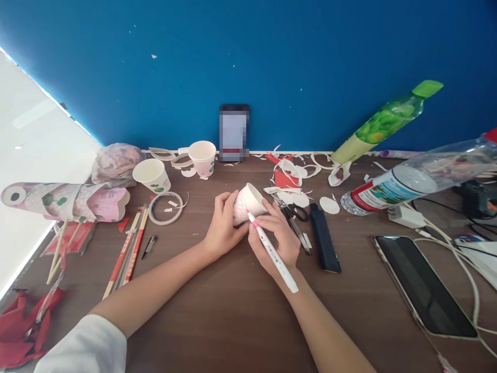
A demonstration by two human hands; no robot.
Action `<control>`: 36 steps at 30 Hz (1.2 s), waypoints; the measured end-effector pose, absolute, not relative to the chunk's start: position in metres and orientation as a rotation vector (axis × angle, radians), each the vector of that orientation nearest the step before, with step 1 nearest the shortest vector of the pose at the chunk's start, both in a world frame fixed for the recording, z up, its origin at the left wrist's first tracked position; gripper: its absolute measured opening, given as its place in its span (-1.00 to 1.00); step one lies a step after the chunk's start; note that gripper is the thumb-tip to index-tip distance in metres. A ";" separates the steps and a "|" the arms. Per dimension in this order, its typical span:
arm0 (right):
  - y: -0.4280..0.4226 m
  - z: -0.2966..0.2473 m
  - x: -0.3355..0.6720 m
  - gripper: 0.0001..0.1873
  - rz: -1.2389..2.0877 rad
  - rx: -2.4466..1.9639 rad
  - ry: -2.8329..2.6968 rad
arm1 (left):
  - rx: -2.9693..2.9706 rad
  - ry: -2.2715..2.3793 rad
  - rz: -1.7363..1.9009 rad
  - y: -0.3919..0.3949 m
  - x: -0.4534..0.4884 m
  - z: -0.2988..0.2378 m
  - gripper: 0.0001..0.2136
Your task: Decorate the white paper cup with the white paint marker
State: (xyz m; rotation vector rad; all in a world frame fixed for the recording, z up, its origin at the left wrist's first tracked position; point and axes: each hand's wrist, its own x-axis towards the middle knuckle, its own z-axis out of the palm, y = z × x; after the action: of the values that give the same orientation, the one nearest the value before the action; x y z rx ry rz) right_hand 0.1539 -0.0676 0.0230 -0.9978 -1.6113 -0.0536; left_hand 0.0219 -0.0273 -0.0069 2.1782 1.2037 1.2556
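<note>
Tilted on its side in the middle of the table is a white paper cup [252, 198] with pink line marks on its wall. My left hand [224, 228] is closed around the cup's left end. Held like a pen in my right hand [277, 235] is a white marker [275, 259] with a pink tip section, its tip at the cup's wall. Some fingers of my right hand rest by the cup's rim. To the right of that hand lie black-handled scissors [297, 211] and a pen [302, 237].
Two paper cups [202, 158] and a tape roll [166, 208] stand left of centre. Chopsticks [134, 248] and a cut-cup assembly [77, 201] lie left. Paper scraps [289, 178] and a propped phone [234, 132] line the back. Bottles [396, 184], a dark case [324, 238] and a phone [425, 285] are right.
</note>
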 end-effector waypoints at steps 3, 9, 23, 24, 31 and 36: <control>-0.068 0.022 0.153 -0.79 -0.041 -1.000 -1.596 | 2.205 1.221 1.279 -0.027 0.022 -0.008 -0.36; -0.068 0.023 0.152 -0.78 -0.031 -1.011 -1.588 | 2.254 1.277 1.305 -0.027 0.023 -0.009 -0.39; -0.067 0.023 0.153 -0.79 0.007 -1.024 -1.569 | 2.284 1.316 1.281 -0.027 0.022 -0.011 -0.38; -0.067 0.024 0.153 -0.79 0.001 -1.022 -1.571 | 2.277 1.318 1.278 -0.027 0.022 -0.011 -0.37; -0.068 0.025 0.154 -0.78 -0.025 -1.019 -1.577 | 2.276 1.308 1.284 -0.027 0.022 -0.009 -0.37; -0.067 0.024 0.154 -0.75 -0.018 -0.984 -1.579 | 2.292 1.302 1.285 -0.027 0.022 -0.007 -0.37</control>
State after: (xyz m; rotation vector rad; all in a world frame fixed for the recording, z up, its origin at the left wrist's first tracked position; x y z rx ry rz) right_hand 0.1542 -0.0666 0.0240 -0.9836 -1.5790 -0.0184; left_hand 0.0223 -0.0271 -0.0073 2.2922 1.3021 1.2845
